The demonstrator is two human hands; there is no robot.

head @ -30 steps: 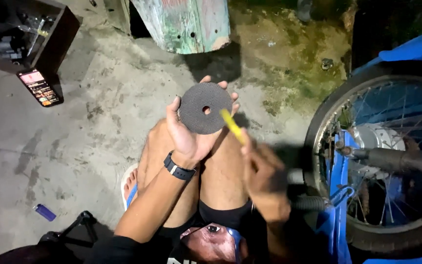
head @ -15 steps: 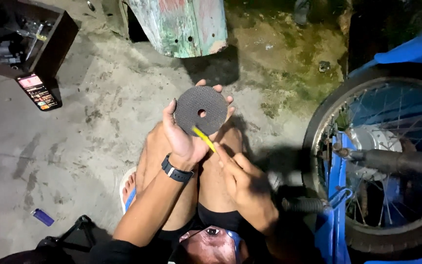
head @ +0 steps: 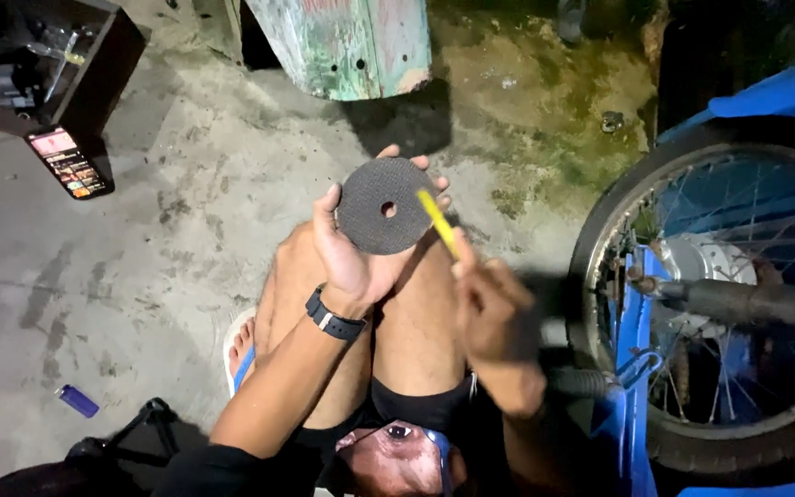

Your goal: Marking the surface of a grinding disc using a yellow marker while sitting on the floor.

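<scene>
Nearest the camera, the person sits low with bare knees drawn up, a black wristwatch (head: 333, 317) on the left wrist and a foot in a blue-strapped flip-flop (head: 241, 354) on the concrete floor (head: 167, 258). The left hand (head: 361, 248) is raised above the knees and grips a dark grey cutting disc (head: 386, 205) with a small centre hole, thumb on its left edge and fingertips curled round its upper and right rim, so the flat face is turned toward the camera. The right hand (head: 494, 313), blurred, is closed around a thin yellow stick-like tool (head: 438, 222), whose kind cannot be told; its tip slants up across the disc's right edge, touching or just over it. To the right stands a spoked motorcycle wheel (head: 692, 304) with its black tyre, hub and blue frame parts. Low on the left a small blue lighter (head: 77, 400) lies on the floor beside a black stand. Farther off, a lit smartphone (head: 68, 163) lies next to a dark open box of tools (head: 39, 64), and a weathered green drum (head: 347, 46) stands at the top.
</scene>
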